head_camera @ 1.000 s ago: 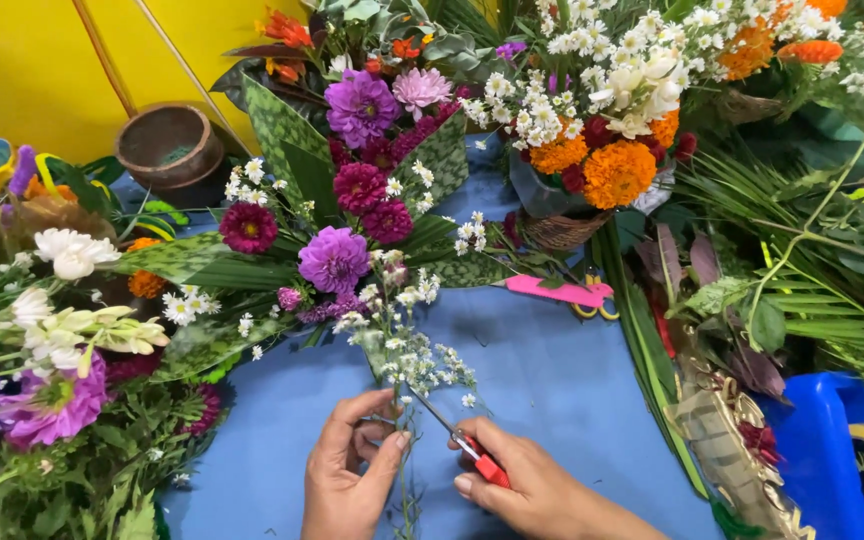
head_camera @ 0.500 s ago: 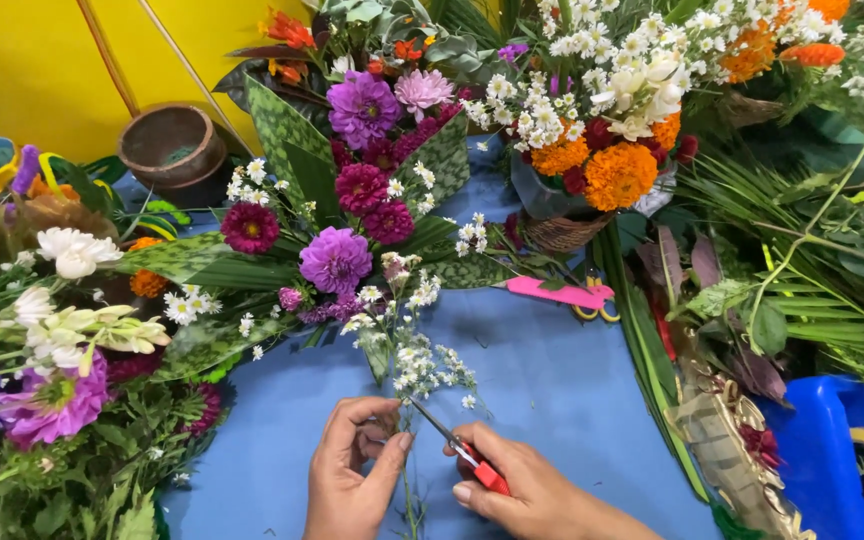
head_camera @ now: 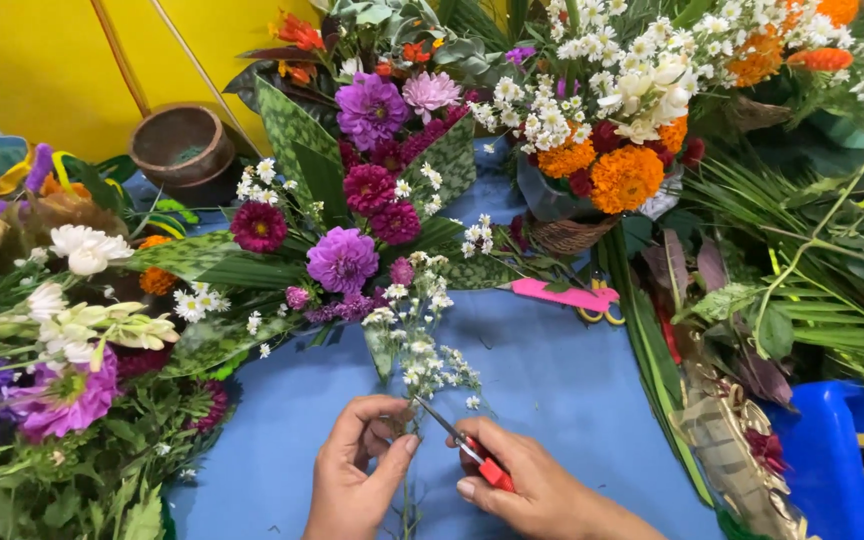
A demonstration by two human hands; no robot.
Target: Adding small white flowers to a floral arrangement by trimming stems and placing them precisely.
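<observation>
My left hand (head_camera: pixel 357 465) pinches the thin green stem of a sprig of small white flowers (head_camera: pixel 422 350) that stands up over the blue table (head_camera: pixel 572 390). My right hand (head_camera: pixel 527 480) grips small red-handled scissors (head_camera: pixel 472 450), whose blades point up-left and meet the stem just beside my left fingers. Both hands sit at the near edge of the view, close together.
Purple and magenta blooms (head_camera: pixel 352 230) with green leaves lie behind the sprig. An orange and white bouquet in a basket (head_camera: pixel 602 160) stands at the back. Pink-handled scissors (head_camera: pixel 562 296) lie mid-table. A brown clay pot (head_camera: pixel 180 145) sits back left, a blue container (head_camera: pixel 832 450) at right.
The scissor blades have closed in on the stem near my left fingers. The sprig has shifted slightly; the hands stay in nearly the same place.
</observation>
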